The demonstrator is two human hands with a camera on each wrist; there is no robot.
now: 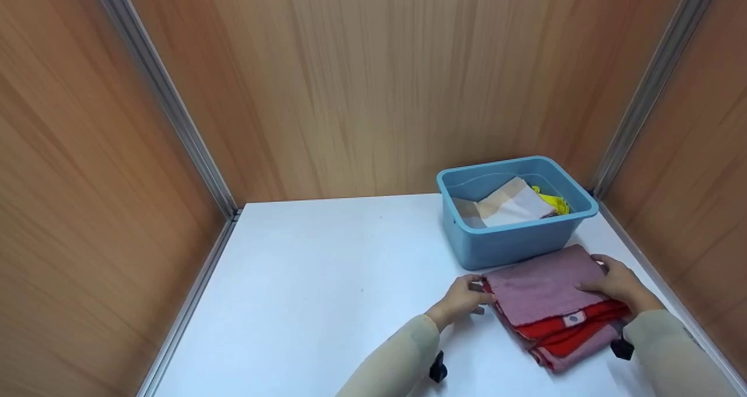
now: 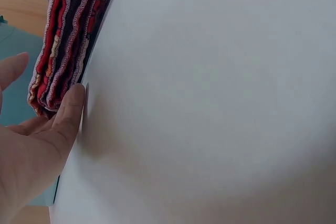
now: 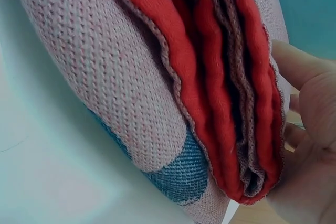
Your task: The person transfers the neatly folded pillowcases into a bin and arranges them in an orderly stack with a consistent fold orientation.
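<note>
1. Where the white tabletop (image 1: 327,268) nears the person, a folded stack of mauve and red knitted cloth (image 1: 554,306) lies between both hands.
2. Left hand (image 1: 461,300): fingers nearly straight, thumb (image 2: 71,114) touching the stack's left edge; nothing gripped.
3. Right hand (image 1: 618,283): rests on the stack's right side, fingers loosely bent over its top; the right wrist view shows the palm against the folded edges.
4. Just beyond the stack: blue plastic tub (image 1: 513,242) holding a beige-and-white folded cloth (image 1: 513,204) and a yellow cloth (image 1: 551,200).
</note>
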